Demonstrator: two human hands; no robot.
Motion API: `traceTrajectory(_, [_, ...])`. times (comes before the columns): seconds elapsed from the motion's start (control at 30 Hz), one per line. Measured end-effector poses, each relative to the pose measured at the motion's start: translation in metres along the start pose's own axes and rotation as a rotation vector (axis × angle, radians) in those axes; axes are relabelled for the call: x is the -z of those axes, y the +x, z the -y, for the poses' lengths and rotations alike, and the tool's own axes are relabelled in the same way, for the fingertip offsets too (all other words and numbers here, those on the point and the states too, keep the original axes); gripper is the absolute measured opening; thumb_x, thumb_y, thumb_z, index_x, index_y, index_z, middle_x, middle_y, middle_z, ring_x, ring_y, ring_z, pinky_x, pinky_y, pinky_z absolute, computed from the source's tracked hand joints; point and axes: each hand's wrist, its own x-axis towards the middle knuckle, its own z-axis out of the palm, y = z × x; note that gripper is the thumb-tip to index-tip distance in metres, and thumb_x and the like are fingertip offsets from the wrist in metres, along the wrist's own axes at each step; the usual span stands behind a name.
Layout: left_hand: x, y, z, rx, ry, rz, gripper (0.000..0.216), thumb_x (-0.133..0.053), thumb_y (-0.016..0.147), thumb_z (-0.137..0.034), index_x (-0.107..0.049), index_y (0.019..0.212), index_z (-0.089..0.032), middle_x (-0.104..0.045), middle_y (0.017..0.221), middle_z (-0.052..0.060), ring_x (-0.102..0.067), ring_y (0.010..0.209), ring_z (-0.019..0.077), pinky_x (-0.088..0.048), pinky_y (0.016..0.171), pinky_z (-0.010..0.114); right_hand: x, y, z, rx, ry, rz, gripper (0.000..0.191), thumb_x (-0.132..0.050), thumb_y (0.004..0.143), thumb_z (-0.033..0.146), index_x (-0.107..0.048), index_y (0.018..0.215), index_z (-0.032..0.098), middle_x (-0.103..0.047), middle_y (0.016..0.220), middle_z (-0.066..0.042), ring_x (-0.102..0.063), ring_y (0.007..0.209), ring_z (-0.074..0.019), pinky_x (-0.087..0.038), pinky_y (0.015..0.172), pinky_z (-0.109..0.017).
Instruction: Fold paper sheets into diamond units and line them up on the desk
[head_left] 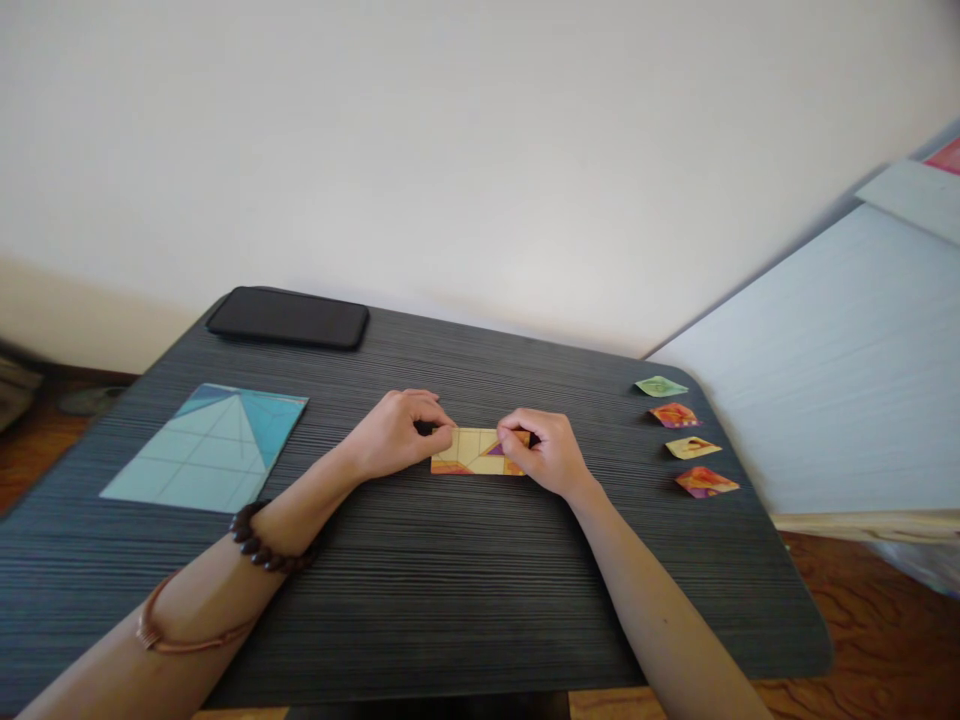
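Note:
A small rectangular piece of patterned paper [474,455], yellow with orange and purple patches and thin lines, is at the middle of the dark table. My left hand [405,432] pinches its upper left corner between thumb and fingers. At the upper right end, my right hand [545,447] is closed on the same paper, thumb over its face. The fingertips hide both upper corners. Whether the paper's lower edge touches the table I cannot tell.
Patterned blue sheets [202,447] lie at the left. A black phone [289,318] rests near the back left edge. Several small folded papers, among them a green one [661,387] and an orange one [706,483], form a column at the right of the dark table [450,600].

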Motion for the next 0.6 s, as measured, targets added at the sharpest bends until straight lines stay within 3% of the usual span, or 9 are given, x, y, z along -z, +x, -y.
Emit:
traceTrajectory(0.3, [0.009, -0.003, 0.009, 0.011, -0.018, 0.07, 0.022, -0.05, 0.078, -0.023, -0.072, 0.078, -0.02, -0.072, 0.08, -0.003, -0.065, 0.09, 0.0171, -0.038, 0.105, 0.036, 0.01, -0.003, -0.009, -0.064, 0.05, -0.002, 0.015, -0.052, 0.078, 0.019, -0.061, 0.066, 0.017, -0.061, 0.061, 0.002, -0.052, 0.053, -0.0083, -0.037, 0.055, -0.02])
traceTrajectory(0.47, [0.014, -0.004, 0.016, 0.107, -0.021, 0.079, 0.024, -0.049, 0.078, -0.024, -0.073, 0.079, -0.024, -0.072, 0.083, -0.005, -0.061, 0.104, 0.019, -0.042, 0.1, 0.033, 0.021, -0.006, -0.018, -0.139, 0.082, -0.102, 0.018, -0.052, 0.079, 0.022, -0.06, 0.064, 0.016, -0.059, 0.058, 0.002, -0.049, 0.052, -0.0088, -0.035, 0.053, -0.02])
traceTrajectory(0.6, [0.015, -0.004, 0.009, 0.084, -0.005, 0.069, 0.025, -0.047, 0.081, -0.024, -0.072, 0.083, -0.022, -0.072, 0.085, -0.003, -0.063, 0.092, 0.0174, -0.045, 0.091, 0.03, 0.02, -0.006, -0.014, -0.135, 0.116, -0.053, 0.018, -0.052, 0.078, 0.023, -0.059, 0.063, 0.016, -0.058, 0.058, 0.002, -0.049, 0.052, -0.0086, -0.035, 0.052, -0.02])
